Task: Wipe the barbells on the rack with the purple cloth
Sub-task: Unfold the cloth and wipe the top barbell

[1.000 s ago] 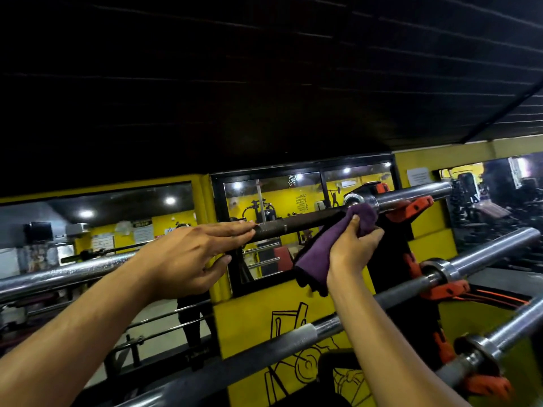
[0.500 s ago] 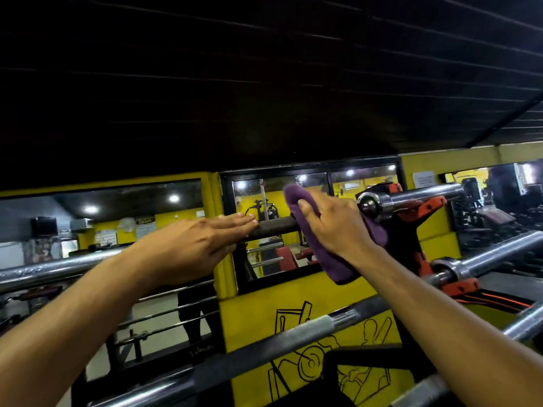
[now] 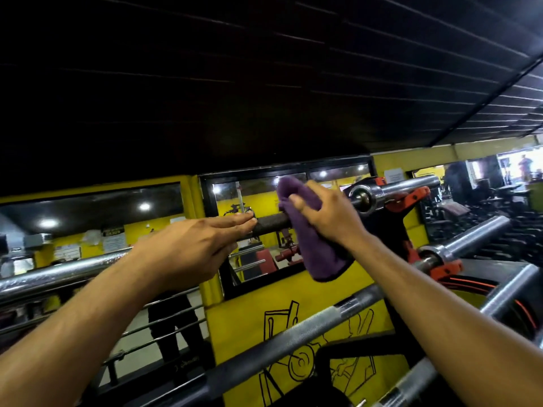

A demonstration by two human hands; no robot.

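The top barbell (image 3: 271, 223) runs across the rack from lower left to upper right, with a dark shaft and a chrome sleeve (image 3: 411, 185) at its right end. My right hand (image 3: 329, 214) grips the purple cloth (image 3: 311, 245), which is draped over the shaft just left of the collar; the cloth's tail hangs below the bar. My left hand (image 3: 194, 245) lies on the same shaft to the left, its fingers straight along the bar and fingertips close to the cloth. Two more barbells (image 3: 293, 333) lie lower and nearer to me.
Orange-red rack hooks (image 3: 411, 199) hold the bar ends on the black upright (image 3: 393, 227) at right. Behind stand a yellow wall (image 3: 296, 295) with black drawings and dark-framed mirrors (image 3: 252, 201). A low black ceiling fills the top.
My right hand went from under the bar near the collar to over its top and slid the cloth left along the shaft. The left hand stayed on the bar.
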